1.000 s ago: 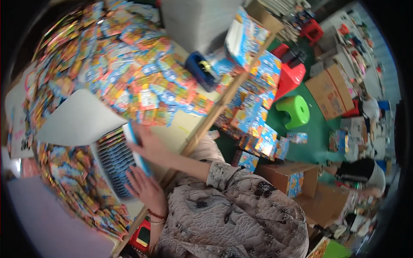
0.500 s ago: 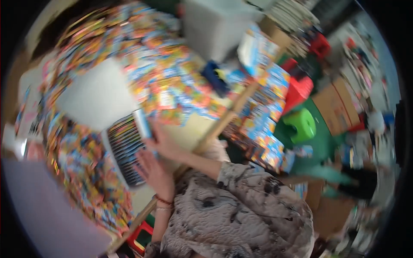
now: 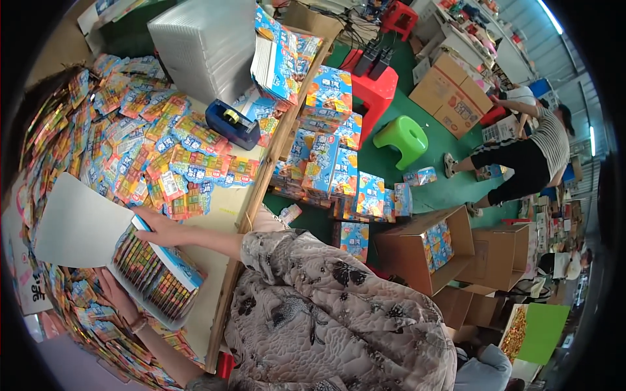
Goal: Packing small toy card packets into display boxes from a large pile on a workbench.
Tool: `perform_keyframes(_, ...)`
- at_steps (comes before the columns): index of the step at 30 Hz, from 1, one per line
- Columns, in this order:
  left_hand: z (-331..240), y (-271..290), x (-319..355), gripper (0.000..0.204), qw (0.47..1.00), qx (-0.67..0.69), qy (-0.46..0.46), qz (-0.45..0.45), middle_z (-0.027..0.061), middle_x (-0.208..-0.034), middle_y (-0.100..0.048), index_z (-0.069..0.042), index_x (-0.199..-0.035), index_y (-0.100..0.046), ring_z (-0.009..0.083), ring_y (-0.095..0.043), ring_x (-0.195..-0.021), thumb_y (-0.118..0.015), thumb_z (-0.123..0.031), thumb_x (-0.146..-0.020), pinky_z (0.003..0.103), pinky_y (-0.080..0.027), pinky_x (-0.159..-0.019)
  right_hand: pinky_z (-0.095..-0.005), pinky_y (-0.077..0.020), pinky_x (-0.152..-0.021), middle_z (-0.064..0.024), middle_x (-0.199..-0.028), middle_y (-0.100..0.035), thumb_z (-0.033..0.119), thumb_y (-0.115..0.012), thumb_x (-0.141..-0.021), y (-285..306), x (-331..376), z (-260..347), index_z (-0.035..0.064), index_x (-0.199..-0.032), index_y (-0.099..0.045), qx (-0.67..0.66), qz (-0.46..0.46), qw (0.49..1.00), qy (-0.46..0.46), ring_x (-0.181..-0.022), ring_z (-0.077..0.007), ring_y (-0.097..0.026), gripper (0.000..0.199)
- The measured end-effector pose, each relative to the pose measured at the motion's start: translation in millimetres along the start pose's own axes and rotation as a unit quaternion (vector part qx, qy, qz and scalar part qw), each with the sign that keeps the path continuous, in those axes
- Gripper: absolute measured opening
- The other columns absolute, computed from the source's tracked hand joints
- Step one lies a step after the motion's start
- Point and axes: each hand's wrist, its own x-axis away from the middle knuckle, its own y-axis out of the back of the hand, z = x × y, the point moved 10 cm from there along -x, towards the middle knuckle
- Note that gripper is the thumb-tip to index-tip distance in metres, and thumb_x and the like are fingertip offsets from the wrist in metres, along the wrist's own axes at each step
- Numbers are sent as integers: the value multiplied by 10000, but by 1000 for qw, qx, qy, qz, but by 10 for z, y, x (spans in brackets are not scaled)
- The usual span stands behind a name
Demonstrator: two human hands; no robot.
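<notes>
a pale worktop (image 3: 225,199), rimmed by a wooden rail (image 3: 261,186) on the person's side, is heaped with loose packets (image 3: 137,140) toward its far edge and left end. the display box (image 3: 171,320), filled with rows of packs, sits toward that left end, its white lid (image 3: 85,221) folded back over the heap. the right hand (image 3: 160,229) grasps the box's blue panel; the left hand (image 3: 117,296) is unclenched, stretched along the outer side (whether it presses there, i cannot tell). toward the right end, a tape dispenser (image 3: 233,125) stands near the rail, beside a stack of clear trays (image 3: 202,52). a bare strip shows between box and rail; packets crowd the left side. beyond, green floor (image 3: 433,186) runs between a green stool (image 3: 401,140) and a bending co-worker (image 3: 538,153).
</notes>
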Motion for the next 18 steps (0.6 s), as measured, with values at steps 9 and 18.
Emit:
perform_keyframes(9,144,-73,77,321,995,67,9,-78,64,-1151,-563,-6,-1221,-525,145,-522,-968,-538,-213,-977,304,-435,-874,-393,-369,-1011,-184,-1234,-475,194,-512,-936,41,-97,-45,18,-1286,-414,-40,-76,996,29,-1182,-307,-463,403)
perform_keyframes(18,-1025,-710,655,330,887,-107,-445,61,119,-1236,-536,-12,-1131,-596,239,-502,-1171,-558,-281,-942,377,-394,-996,-331,-423,-938,-61,-1070,-556,-68,-566,-774,112,-336,-48,23,-841,-670,-221,-31,963,150,-1076,-219,-550,153)
